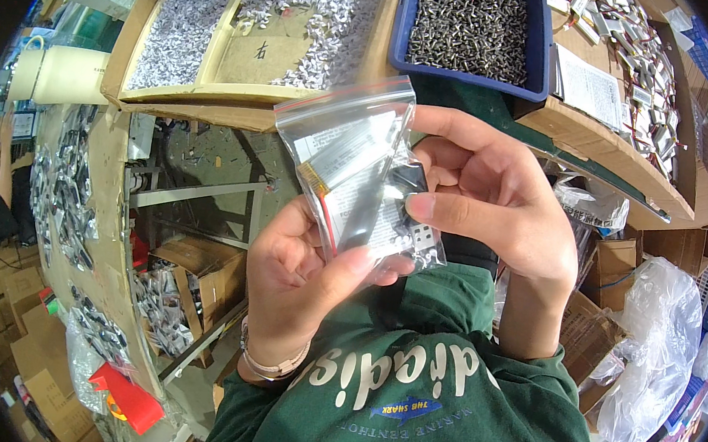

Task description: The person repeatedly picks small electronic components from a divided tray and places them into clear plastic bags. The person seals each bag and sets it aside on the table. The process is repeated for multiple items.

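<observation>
A clear zip-lock plastic bag (358, 177) is held up between my two hands in front of my chest. Inside it lie a flat silver battery pack (350, 157) with a red wire, a folded printed leaflet, dark parts that are hard to tell apart, and small white pieces near the bottom. My left hand (305, 261) grips the bag's lower left part, its thumb across the front. My right hand (491, 189) pinches the right side between thumb and fingers. The red-striped zip edge is at the top and looks pressed together.
Beyond the bag stand a divided cardboard tray (213, 89) of small white pieces and a blue bin (533, 88) of small metal parts. At the right are a stack of leaflets (587, 87) and a box of battery packs (656, 103). A red tape dispenser (135, 401) sits lower left.
</observation>
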Tool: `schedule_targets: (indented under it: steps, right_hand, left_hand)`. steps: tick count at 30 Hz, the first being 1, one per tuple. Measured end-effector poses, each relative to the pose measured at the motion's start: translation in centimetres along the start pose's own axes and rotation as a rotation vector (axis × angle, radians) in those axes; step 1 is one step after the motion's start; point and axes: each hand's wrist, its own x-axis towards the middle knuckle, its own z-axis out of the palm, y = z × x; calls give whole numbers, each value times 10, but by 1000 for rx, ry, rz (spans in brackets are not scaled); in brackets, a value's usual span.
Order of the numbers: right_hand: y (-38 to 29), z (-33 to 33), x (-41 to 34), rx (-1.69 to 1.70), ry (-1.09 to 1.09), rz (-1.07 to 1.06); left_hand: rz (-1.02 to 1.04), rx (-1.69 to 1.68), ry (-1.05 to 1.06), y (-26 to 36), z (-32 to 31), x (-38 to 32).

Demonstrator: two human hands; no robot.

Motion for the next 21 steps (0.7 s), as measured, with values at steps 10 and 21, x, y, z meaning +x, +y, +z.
schedule_targets:
  steps: [10, 21]
  right_hand:
    - [-11, 18, -12, -126, 104, -38]
    - [-3, 9, -3, -136, 29, -43]
  left_hand:
    - [28, 180, 134, -4, 13, 1]
    - [45, 161, 112, -3, 12, 1]
